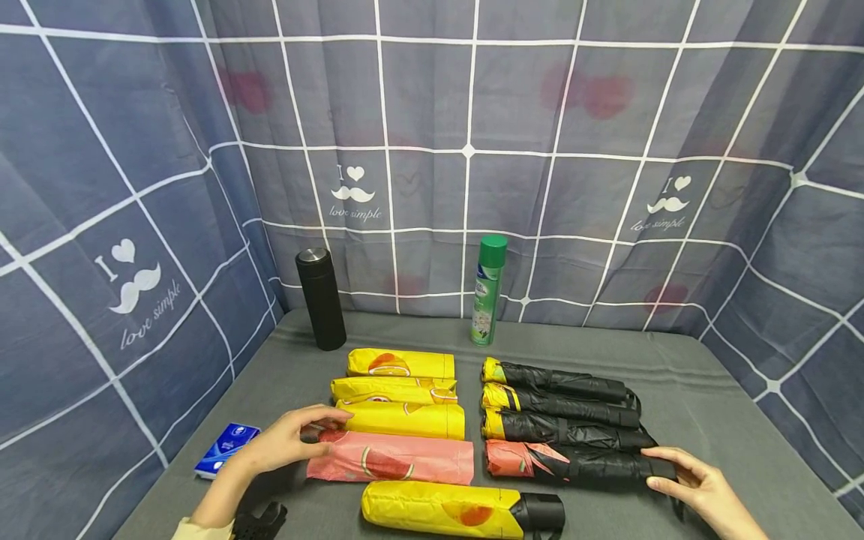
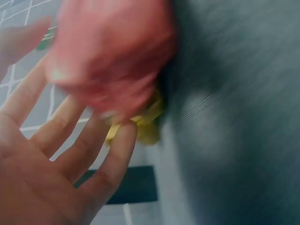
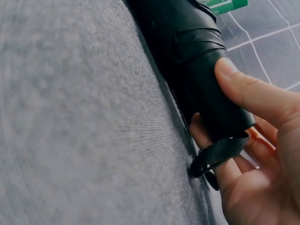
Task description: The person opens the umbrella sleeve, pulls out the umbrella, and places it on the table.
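My left hand [image 1: 293,435] is at the left end of a pink umbrella sleeve [image 1: 391,457] with a watermelon print. Its fingers spread loosely beside the sleeve [image 2: 112,51], which is blurred in the left wrist view. My right hand [image 1: 698,484] holds the handle end of a folded black umbrella [image 1: 594,463] with a pink-red tip. In the right wrist view the thumb lies on the black handle [image 3: 215,98], fingers beneath, beside a dangling wrist strap [image 3: 220,154]. Nearer the front lies a yellow sleeved umbrella [image 1: 439,508] with a black handle.
Behind the pink sleeve lie several yellow sleeves [image 1: 405,420]. Several black umbrellas with yellow tips [image 1: 567,401] lie to their right. A black flask [image 1: 322,300] and a green spray can [image 1: 487,292] stand at the back. A blue packet [image 1: 226,448] lies left, near a black object [image 1: 262,520].
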Motion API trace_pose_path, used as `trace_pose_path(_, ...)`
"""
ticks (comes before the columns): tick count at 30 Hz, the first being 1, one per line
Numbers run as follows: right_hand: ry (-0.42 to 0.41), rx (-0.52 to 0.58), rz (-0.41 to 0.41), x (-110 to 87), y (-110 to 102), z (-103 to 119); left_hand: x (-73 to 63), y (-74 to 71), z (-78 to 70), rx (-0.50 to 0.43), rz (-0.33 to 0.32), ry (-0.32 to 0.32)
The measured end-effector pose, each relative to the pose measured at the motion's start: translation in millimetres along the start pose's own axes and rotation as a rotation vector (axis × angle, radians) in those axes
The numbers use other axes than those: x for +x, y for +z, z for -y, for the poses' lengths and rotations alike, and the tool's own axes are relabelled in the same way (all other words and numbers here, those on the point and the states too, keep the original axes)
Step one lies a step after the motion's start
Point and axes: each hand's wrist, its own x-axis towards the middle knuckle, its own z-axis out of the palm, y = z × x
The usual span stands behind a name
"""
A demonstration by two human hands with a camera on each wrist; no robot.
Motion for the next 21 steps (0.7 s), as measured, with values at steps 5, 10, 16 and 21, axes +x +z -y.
trace_pose_path(5,-0.081,-0.057,-0.023,-0.5,2,-3,-3.5,-4.1,-21.2,0.163,-0.152,0.013)
trace_pose_path(10,-0.107,-0.125,-0.063,1.0,3,-4,2.6,7.9,-41.5,0.090,-0.141,0.108)
trace_pose_path(16,-0.022,-0.189,-0.051,0.9,3,-4,18.0,46.0,-49.2,0.030,0.061,0.219)
trace_pose_path(21,-0.001,-0.184,-0.024,2.1,2,-2,27.6,70.4,-48.0,-0.127,0.231,0.207)
